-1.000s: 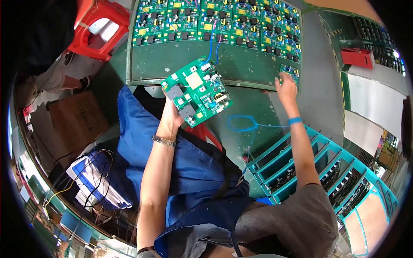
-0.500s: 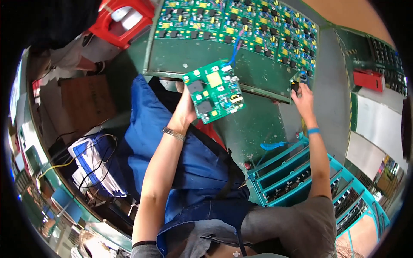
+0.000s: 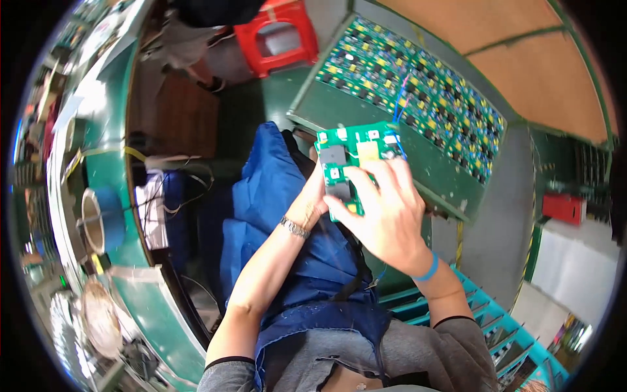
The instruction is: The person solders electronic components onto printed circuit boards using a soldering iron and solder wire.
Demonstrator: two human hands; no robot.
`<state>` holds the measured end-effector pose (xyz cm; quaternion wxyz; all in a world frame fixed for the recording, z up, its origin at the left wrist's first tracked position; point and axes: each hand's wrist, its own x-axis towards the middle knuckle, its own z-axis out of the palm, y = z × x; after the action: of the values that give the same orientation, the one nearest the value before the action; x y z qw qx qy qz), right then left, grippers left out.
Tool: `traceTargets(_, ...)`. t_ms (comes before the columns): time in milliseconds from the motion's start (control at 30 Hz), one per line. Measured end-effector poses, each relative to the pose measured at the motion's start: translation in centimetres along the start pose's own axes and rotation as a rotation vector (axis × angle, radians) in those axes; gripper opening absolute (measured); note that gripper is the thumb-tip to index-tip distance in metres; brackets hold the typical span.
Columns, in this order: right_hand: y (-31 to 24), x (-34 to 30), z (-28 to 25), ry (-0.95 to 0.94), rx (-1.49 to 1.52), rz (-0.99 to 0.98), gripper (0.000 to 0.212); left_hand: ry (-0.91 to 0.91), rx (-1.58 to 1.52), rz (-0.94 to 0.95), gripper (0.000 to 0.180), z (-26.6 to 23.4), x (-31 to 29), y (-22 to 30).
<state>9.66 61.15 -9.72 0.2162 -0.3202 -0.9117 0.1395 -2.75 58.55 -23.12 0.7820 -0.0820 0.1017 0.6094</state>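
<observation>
My left hand (image 3: pixel 315 189), with a metal watch band at the wrist, grips a green circuit board (image 3: pixel 356 135) by its left edge. Black blocks, a yellow square part and small white parts stand on the board's upper face. A blue wire rises by its far right corner. Over the board's right side lies my right hand (image 3: pixel 390 215), a blue band on its wrist. Its thumb and fingers are spread apart over the parts, nearest the black blocks, and nothing shows between them. This hand hides much of the board's right and lower area.
Beyond the board, many similar boards (image 3: pixel 418 85) fill a green-edged table. A red stool (image 3: pixel 307 42) stands at the far left of that table. Blue cloth (image 3: pixel 268 196) covers my lap. Near my right elbow is a turquoise rack (image 3: pixel 480 304); loose cables (image 3: pixel 186 173) hang at left.
My right hand has left the table's right corner, where its fingers were at a small black part, and come over the board. The board remains in my left hand. The whole view has turned.
</observation>
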Motion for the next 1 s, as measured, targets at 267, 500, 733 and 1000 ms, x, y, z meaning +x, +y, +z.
traceTargets(267,-11.3,0.3,-4.3,-0.053,0.044,-0.526,0.062,0.225,0.1,0.518,0.056,6.8,-19.4,0.7)
traceTargets(500,-25.3,-1.3,-3.0,0.175,0.66,-1.224,0.067,0.989,0.706,1.271,0.058,17.7,-42.7,-8.3)
traceTargets(733,-43.2,-15.8,-0.2,-0.444,1.498,-1.112,0.07,1.372,0.314,1.664,0.049,19.9,-61.9,-20.5)
traceTargets(1000,-55.4,-30.3,1.2,-0.649,1.539,-1.278,0.064,1.488,0.137,1.742,0.046,13.8,-77.0,-31.1)
